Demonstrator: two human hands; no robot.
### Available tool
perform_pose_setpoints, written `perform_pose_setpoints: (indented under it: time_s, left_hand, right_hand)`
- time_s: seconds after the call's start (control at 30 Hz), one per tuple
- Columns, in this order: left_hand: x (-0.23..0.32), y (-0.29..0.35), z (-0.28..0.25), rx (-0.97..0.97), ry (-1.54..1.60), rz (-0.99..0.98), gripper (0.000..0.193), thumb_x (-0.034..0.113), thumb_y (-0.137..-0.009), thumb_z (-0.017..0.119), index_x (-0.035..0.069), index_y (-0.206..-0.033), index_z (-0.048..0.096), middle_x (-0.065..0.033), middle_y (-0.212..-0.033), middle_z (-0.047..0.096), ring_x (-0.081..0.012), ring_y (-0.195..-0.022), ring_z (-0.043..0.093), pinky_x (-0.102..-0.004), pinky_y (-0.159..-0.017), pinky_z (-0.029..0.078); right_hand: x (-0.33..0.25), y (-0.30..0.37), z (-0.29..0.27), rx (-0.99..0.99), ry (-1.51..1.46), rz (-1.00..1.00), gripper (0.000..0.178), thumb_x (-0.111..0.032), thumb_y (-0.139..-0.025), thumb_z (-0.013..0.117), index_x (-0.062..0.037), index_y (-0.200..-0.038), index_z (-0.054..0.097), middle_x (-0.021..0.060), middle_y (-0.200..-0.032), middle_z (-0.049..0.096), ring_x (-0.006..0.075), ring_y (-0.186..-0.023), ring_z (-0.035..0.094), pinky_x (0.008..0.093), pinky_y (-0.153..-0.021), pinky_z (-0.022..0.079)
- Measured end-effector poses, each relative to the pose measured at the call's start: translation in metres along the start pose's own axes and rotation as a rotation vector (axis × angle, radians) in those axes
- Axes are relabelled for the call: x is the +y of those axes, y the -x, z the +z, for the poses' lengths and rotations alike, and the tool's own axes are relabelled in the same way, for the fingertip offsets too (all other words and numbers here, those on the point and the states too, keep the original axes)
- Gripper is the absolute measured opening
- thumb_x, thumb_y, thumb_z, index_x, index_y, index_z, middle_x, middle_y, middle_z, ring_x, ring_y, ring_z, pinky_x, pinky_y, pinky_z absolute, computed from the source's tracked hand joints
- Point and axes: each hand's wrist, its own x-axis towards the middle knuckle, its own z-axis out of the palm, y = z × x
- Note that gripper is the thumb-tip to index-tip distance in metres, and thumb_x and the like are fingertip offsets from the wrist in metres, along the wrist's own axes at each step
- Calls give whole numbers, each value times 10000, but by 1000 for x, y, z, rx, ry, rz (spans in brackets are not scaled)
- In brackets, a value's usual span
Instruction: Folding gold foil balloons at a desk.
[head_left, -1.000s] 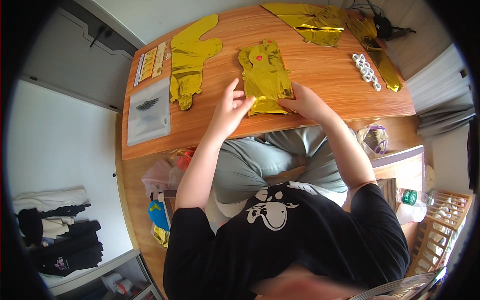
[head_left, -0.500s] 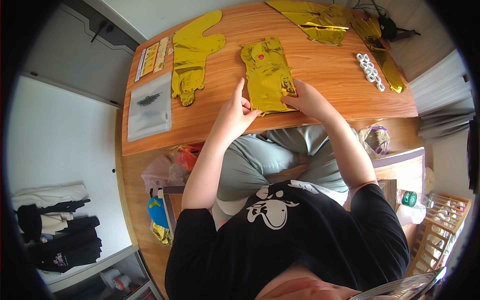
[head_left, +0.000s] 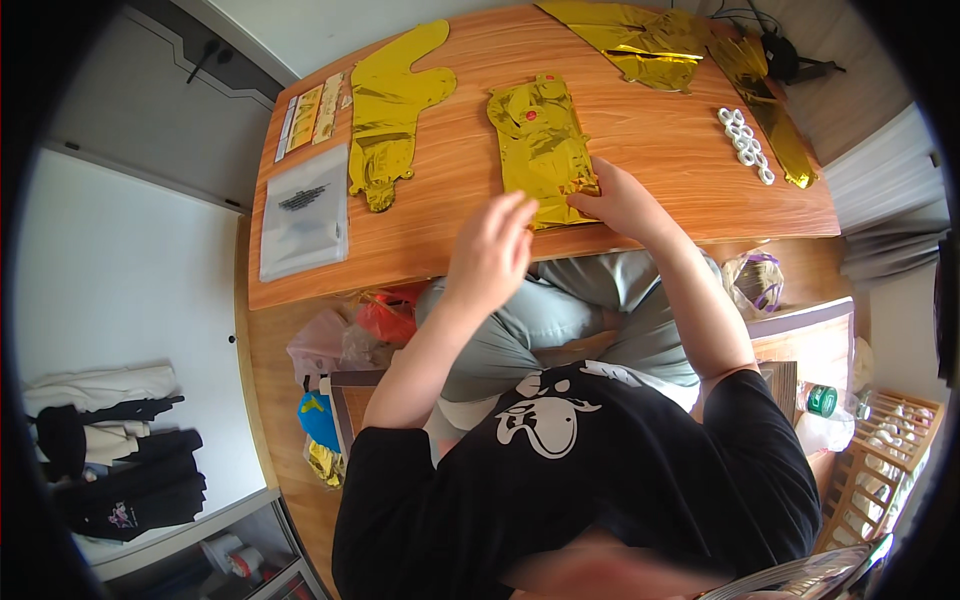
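Folded gold-foil sheet (head_left: 540, 150) is pointing lengthwise away, right hand (head_left: 620, 205) pinching its near-right edge, half-curled left hand (head_left: 488, 255) meeting its near-left corner, grip unclear.

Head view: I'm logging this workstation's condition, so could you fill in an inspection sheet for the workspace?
Surface: brown wood-grain table, carrying several items.
Job's things: middle gold foil piece with two red spots, lying flat, its lower end at the near edge.
Clutter: left foil sheet, white rings, clear plastic bag.
Grips: right hand, thumb on the middle foil's near right corner; left hand, by its near left corner, contact unclear.
Cables: dark cables at the far right corner.
Surroundings: grey door at upper left, clothes at lower left, slatted wooden frame at lower right.
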Motion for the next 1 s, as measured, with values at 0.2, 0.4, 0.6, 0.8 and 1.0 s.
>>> perform_pose_setpoints:
  time_s: [0.2,0.4,0.6,0.8,1.0]
  left_hand:
    - [18,22,14,-173,-82,130,663,324,-926,713,14,-1469,493,-177,-1514,498,-328,-1411,478,-475,-1152,415]
    - [14,22,14,-177,-73,144,656,320,-921,718,17,-1461,500,-175,-1493,521,-318,-1390,505,-453,-1146,426]
    - [14,20,13,-172,-84,166,631,356,-926,712,13,-1422,529,-178,-1470,533,-309,-1377,514,-444,-1136,437]
    - [15,21,12,-179,-93,153,614,337,-920,720,17,-1411,538,-177,-1464,537,-307,-1381,510,-443,-1128,444]
    - [16,21,15,-185,-79,118,606,309,-917,720,42,-1429,535,-158,-1489,534,-301,-1398,500,-459,-1135,433]
  right_hand:
    - [-6,3,0,16,28,-11,405,-121,-886,718,51,-1234,602,141,-1016,723,191,-898,679,339,-820,541]
    - [-5,4,2,49,68,-22,411,-142,-875,729,55,-1216,608,160,-1036,725,229,-948,685,357,-862,529]
    - [-2,7,-1,-6,-144,25,436,-93,-909,718,43,-1294,563,154,-1018,718,186,-939,681,295,-831,529]
    - [-11,57,2,297,-55,-113,494,-86,-909,736,-21,-1358,541,121,-956,716,195,-873,708,287,-791,540]
    - [-6,70,9,362,272,-49,534,-86,-849,764,-64,-1345,567,13,-860,720,178,-790,692,355,-877,460]
